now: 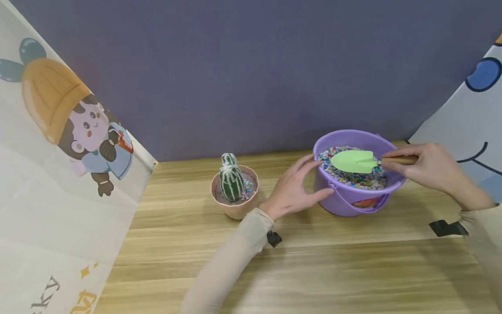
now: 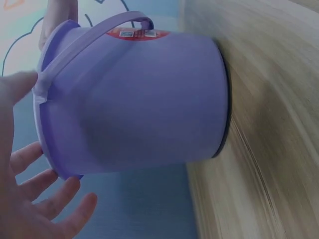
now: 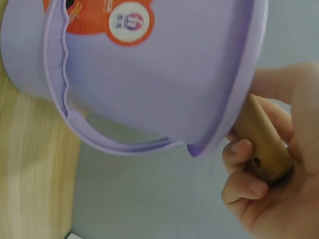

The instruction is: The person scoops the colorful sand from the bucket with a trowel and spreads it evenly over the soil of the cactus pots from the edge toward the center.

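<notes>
A purple bucket [image 1: 341, 200] holds multicoloured small pebbles [image 1: 376, 179]. Over them, inside the rim, lies the light green blade of a small trowel [image 1: 354, 162], pointing left. My right hand [image 1: 429, 168] grips its wooden handle [image 3: 264, 142], fingers curled round it at the bucket's right rim. At the left rim is my left hand [image 1: 292, 189], its fingers spread and fingertips right at the edge; the thumb reaches the rim by the handle joint in the left wrist view. The bucket's handle [image 2: 99, 37] hangs down its front side.
Left of the bucket stands a pinkish scalloped pot [image 1: 237, 211] with a striped green cactus [image 1: 231, 183] and a few coloured pebbles beside it. Both are on a wood-grain table [image 1: 313, 279]. A dark panel [image 1: 255, 78] rises behind, with cartoon-printed panels on both sides.
</notes>
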The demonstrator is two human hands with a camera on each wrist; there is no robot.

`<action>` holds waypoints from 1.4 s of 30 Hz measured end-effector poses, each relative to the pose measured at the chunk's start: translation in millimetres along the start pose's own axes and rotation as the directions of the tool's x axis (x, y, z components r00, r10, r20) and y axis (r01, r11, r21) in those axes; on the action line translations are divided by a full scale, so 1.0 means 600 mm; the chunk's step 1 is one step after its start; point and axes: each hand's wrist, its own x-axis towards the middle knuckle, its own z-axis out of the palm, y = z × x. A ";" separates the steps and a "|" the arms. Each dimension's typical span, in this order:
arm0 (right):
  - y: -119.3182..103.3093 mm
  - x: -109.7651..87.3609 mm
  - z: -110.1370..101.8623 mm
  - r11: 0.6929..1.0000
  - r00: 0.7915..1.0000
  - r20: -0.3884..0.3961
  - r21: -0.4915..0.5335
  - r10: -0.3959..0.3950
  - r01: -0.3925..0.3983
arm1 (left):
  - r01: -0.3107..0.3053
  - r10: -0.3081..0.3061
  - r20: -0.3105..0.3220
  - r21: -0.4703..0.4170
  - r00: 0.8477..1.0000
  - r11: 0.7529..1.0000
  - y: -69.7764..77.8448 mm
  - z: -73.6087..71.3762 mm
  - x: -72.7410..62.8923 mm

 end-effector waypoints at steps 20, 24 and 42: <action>-0.010 0.018 -0.015 0.930 0.981 0.029 -0.313 -0.192 0.191 | 0.012 -0.012 -0.075 -0.005 0.997 1.000 -0.001 0.010 0.006; -0.016 0.023 0.008 0.964 0.985 0.036 -0.204 -0.168 0.172 | 0.011 -0.010 -0.051 0.017 0.999 1.000 0.000 0.009 0.009; -0.016 0.013 0.025 0.992 0.992 0.058 -0.053 -0.114 0.117 | 0.014 -0.013 -0.061 0.003 0.998 1.000 0.002 0.011 0.005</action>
